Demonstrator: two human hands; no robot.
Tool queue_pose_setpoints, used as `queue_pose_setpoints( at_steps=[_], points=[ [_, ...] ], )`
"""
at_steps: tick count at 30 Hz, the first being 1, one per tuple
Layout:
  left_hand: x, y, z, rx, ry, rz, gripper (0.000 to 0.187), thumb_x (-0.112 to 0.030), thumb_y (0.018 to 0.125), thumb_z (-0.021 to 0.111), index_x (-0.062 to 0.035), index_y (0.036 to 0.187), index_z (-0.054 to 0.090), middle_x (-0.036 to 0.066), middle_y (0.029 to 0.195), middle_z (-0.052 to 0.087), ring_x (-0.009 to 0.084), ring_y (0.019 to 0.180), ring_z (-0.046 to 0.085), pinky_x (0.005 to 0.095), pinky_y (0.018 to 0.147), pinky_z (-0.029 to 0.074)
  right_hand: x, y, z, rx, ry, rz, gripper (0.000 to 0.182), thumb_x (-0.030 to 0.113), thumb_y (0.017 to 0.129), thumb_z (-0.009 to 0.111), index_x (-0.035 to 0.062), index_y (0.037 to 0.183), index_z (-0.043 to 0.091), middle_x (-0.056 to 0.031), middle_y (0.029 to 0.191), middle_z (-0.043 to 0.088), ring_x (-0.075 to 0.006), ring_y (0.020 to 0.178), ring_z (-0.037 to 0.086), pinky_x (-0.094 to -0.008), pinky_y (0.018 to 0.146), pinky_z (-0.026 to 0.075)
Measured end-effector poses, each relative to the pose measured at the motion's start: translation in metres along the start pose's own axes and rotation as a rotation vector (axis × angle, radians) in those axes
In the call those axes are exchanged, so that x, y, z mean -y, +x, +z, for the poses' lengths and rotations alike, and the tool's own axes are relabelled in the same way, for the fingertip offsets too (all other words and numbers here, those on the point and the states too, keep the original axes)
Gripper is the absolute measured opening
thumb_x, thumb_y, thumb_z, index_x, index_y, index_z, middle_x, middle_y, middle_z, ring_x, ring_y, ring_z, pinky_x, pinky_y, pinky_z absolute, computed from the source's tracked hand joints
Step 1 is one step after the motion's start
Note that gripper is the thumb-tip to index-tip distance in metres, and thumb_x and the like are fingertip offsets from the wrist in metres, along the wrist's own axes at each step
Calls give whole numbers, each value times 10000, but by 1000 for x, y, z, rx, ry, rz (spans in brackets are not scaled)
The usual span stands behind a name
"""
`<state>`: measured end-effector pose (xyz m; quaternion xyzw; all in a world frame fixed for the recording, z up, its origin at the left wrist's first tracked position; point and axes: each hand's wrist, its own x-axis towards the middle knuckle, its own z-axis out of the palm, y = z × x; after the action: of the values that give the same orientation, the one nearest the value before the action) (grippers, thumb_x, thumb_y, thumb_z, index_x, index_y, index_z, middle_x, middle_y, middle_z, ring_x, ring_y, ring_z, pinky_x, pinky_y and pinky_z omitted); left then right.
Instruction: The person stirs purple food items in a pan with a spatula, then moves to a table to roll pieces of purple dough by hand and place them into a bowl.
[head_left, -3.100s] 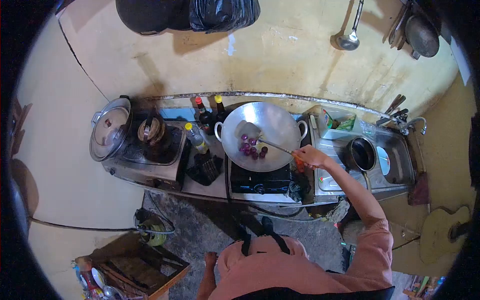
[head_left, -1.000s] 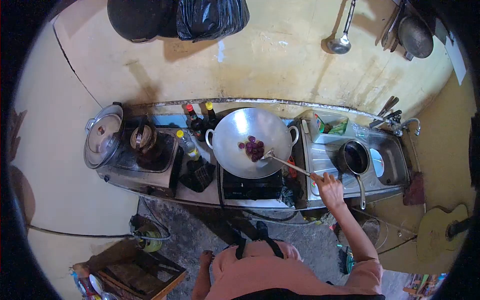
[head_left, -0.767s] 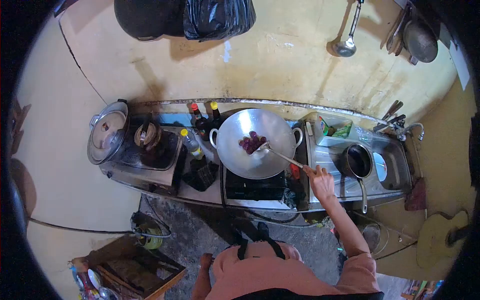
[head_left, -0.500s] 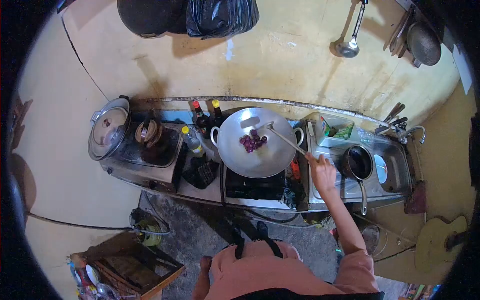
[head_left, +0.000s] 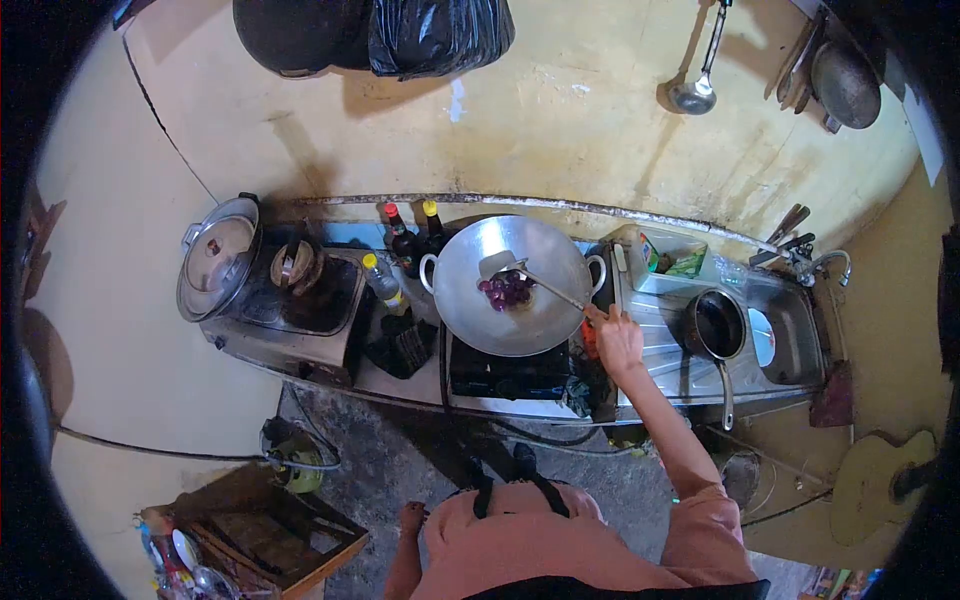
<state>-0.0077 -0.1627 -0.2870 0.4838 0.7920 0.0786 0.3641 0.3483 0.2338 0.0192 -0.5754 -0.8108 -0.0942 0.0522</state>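
A silver wok [head_left: 545,318] sits on a black burner [head_left: 505,368] at the counter's middle. Purple pieces of food [head_left: 506,289] lie clustered in its bowl. My right hand [head_left: 617,335] grips the handle of a metal spatula [head_left: 520,273], whose blade rests just behind the purple pieces. My left hand [head_left: 412,519] hangs low beside my body, near the floor, and whether it holds anything is not visible.
Left of the wok stand sauce bottles [head_left: 400,238], a yellow-capped bottle [head_left: 381,283], a kettle [head_left: 297,268] and a lidded pot [head_left: 216,255]. To the right are a dark saucepan [head_left: 716,325], a sink [head_left: 785,335] and a tap [head_left: 826,262]. A ladle [head_left: 694,90] hangs on the wall.
My right hand moved left toward the wok's rim. The spatula's blade swung from the wok's far right side to behind the purple pieces.
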Motion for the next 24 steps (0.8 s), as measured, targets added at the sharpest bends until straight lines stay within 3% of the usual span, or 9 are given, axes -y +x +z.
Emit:
queue_pose_setpoints(
  at_steps=[1,4,7,10,13,16,18,21,24],
  points=[
    [5,2,4,19,249,140,211,-178,756,516,-41,881,617,167,849,616,253,641,616,327,551,492,-1,-2,-2,-4,1,-5,450,44,692,518,181,1120,516,-99,855,512,-251,757,557,-342,583,490],
    [35,6,28,-2,-13,152,222,-184,748,520,-45,892,618,174,850,614,256,702,617,345,618,499,2,-1,-5,-8,34,13,452,53,705,503,190,1136,509,-99,849,506,-247,758,552,-341,591,486],
    [26,1,22,63,3,-19,238,-195,741,525,-43,899,619,176,855,613,265,746,614,366,666,494,5,0,5,-182,12,-93,367,122,737,518,182,1099,517,-80,764,490,-240,663,546,-357,535,470],
    [14,-3,10,3,-4,-54,219,-151,761,479,-31,884,615,179,840,614,262,725,615,363,663,496,7,2,1,-114,-43,-158,417,74,737,463,172,1141,500,-80,823,485,-224,738,527,-334,580,456],
    [-19,-5,-16,68,-583,-384,203,-142,766,483,-25,875,607,170,856,612,259,706,614,361,634,494,-2,2,-3,-115,-85,-213,413,85,740,468,166,1144,495,-76,826,481,-227,740,521,-338,577,447],
    [-23,-4,-12,7,-566,-372,193,-164,760,514,-37,876,603,166,884,604,254,682,611,362,613,493,-16,0,-20,-80,-146,-248,399,95,748,466,167,1139,495,-75,834,480,-229,756,520,-342,594,452],
    [-1,7,4,3,-376,-185,199,-177,742,531,-45,869,607,157,885,604,265,705,606,374,619,487,-27,-3,-27,-97,-153,-246,392,98,751,464,168,1136,495,-74,833,480,-228,745,524,-344,593,457],
    [51,20,54,-139,296,300,209,-198,715,557,-57,859,612,142,887,604,281,741,598,392,629,479,-40,-7,-38,-96,-176,-205,380,101,755,463,174,1127,503,-75,830,478,-224,732,528,-342,592,466],
    [52,18,59,-64,364,241,200,-197,697,570,-67,840,621,140,889,603,293,792,585,408,666,472,-51,-11,-41,-114,-120,-124,374,115,747,500,186,1114,516,-88,760,504,-251,663,558,-365,537,468]
  ],
)
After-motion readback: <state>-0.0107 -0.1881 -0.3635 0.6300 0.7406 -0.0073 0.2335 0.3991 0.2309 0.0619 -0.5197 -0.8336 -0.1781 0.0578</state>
